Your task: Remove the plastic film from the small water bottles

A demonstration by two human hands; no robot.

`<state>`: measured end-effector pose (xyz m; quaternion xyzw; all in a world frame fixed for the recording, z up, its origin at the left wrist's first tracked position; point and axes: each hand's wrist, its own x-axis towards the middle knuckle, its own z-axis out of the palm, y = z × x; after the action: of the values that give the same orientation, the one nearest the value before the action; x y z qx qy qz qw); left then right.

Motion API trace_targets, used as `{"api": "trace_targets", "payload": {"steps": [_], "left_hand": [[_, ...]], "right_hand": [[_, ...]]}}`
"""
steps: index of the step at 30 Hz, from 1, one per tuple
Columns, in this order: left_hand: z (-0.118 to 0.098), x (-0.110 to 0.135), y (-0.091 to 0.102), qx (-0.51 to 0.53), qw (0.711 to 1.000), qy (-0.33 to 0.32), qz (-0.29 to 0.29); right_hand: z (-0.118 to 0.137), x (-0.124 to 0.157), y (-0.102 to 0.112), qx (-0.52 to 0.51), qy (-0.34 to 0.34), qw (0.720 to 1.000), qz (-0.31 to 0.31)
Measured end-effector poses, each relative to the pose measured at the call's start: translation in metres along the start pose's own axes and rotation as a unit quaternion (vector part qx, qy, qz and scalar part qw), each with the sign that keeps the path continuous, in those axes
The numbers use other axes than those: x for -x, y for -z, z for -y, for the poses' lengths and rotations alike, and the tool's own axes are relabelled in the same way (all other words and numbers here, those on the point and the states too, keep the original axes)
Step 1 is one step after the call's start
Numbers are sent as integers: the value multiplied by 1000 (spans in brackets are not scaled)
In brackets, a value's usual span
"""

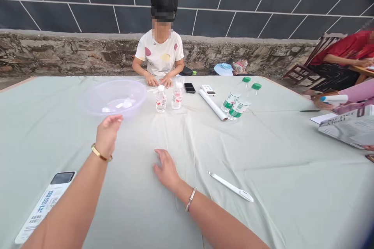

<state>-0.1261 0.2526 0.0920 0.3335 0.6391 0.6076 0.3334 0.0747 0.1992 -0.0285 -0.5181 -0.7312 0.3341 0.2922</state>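
Hands well apart, both open, nothing gripped, lol. Left hand raised, fingertips right by rim of clear plastic basin, white bits inside. Right hand low on pale green tablecloth, white plastic strip just off to its right. Small water bottles further ahead of hands.

The plastic basin stands just ahead of the left hand and blocks its way forward. The right hand can pass straight across the surface as far as the two small bottles. To its right lies the white stick, and a path runs between that and the green-capped bottles.
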Motion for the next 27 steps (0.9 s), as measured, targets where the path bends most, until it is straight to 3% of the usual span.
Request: {"api": "trace_targets", "payload": {"steps": [4, 6, 8, 10, 13, 18, 24, 27], "left_hand": [[68, 140, 9, -84, 984, 78, 134], [93, 202, 12, -110, 974, 88, 175], [109, 247, 16, -136, 964, 53, 221], [116, 272, 22, -183, 944, -13, 275], [119, 282, 26, -262, 908, -96, 313], [120, 275, 21, -340, 884, -127, 294], [119, 275, 16, -292, 911, -90, 277], [119, 276, 14, -274, 917, -67, 282]], "right_hand": [[11, 83, 2, 82, 42, 994, 63], [11, 123, 9, 108, 52, 990, 78], [8, 159, 20, 128, 65, 986, 84], [3, 189, 33, 146, 73, 983, 87], [-5, 218, 50, 160, 71, 981, 84], [-10, 221, 59, 165, 40, 984, 60], [-13, 206, 61, 106, 25, 992, 61], [-18, 184, 68, 44, 34, 997, 55]]}}
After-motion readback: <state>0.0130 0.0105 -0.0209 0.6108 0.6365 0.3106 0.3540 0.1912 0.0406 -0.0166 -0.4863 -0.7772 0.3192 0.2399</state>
